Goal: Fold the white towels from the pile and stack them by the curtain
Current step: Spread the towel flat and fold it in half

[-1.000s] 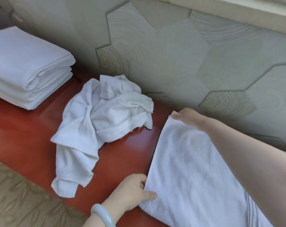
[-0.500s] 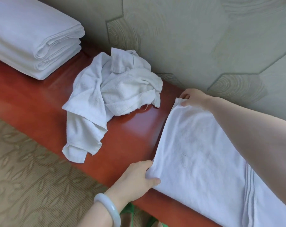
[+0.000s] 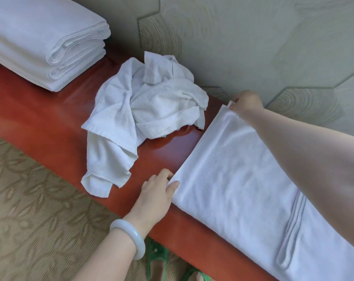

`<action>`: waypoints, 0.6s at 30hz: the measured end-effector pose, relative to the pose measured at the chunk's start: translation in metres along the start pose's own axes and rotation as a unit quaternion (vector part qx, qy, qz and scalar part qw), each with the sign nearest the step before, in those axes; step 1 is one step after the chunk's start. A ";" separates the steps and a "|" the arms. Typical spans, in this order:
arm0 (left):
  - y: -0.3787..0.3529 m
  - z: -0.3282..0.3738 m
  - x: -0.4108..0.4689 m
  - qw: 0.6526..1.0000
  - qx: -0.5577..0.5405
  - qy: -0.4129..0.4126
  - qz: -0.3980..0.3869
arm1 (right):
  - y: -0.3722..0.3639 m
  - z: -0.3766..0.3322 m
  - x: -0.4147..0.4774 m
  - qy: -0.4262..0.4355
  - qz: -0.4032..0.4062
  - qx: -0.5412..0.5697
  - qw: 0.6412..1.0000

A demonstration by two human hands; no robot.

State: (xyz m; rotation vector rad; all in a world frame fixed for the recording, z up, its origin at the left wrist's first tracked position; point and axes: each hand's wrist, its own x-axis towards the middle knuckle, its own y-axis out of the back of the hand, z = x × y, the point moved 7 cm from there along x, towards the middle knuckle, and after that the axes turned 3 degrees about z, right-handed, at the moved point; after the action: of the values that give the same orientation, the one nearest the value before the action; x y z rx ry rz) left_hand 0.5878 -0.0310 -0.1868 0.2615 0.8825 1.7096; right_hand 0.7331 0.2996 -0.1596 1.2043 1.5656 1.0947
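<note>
Pinching towel [image 3: 234,179]: left hand [image 3: 157,192], right hand [image 3: 246,103]

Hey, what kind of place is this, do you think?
Probably a hotel or guest room: a stack of folded white towels on a polished red wooden ledge, patterned carpet, and hexagon wall panels.

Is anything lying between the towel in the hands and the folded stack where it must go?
Yes. The crumpled towel pile lies on the red ledge between the flat towel and the folded stack.
</note>
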 end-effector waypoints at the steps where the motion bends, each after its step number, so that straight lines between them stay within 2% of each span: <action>1: 0.000 -0.002 0.001 1.000 -0.004 -0.002 0.007 | -0.003 -0.003 0.002 0.001 -0.002 -0.012 1.000; 6: -0.007 -0.015 0.002 1.000 -0.007 0.028 0.005 | -0.012 0.002 0.006 -0.018 0.026 -0.022 0.999; 10: -0.006 -0.012 0.000 0.999 0.012 0.034 0.009 | -0.025 0.002 -0.007 -0.034 0.058 0.083 0.994; 11: -0.003 -0.009 -0.001 0.999 0.031 0.025 0.030 | -0.023 0.003 -0.016 -0.032 0.076 0.110 0.991; 12: 0.002 -0.002 -0.001 0.996 0.064 -0.003 0.065 | -0.017 0.002 -0.028 -0.018 0.100 0.121 0.987; 14: 0.002 0.029 0.001 0.976 0.135 -0.110 0.127 | -0.005 0.003 -0.062 0.024 0.150 0.112 0.982; 16: -0.021 0.059 0.014 0.953 0.190 -0.215 0.100 | -0.009 0.007 -0.101 0.042 0.157 0.081 0.983; 18: -0.048 0.070 0.034 0.932 0.254 -0.256 0.036 | -0.034 0.011 -0.129 0.047 0.100 0.017 0.994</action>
State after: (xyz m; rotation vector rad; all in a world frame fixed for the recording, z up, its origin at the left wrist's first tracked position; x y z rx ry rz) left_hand 0.6528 0.0326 -0.1796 1.0496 0.9057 1.3467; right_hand 0.7583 0.1694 -0.1807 1.3721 1.5649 1.2741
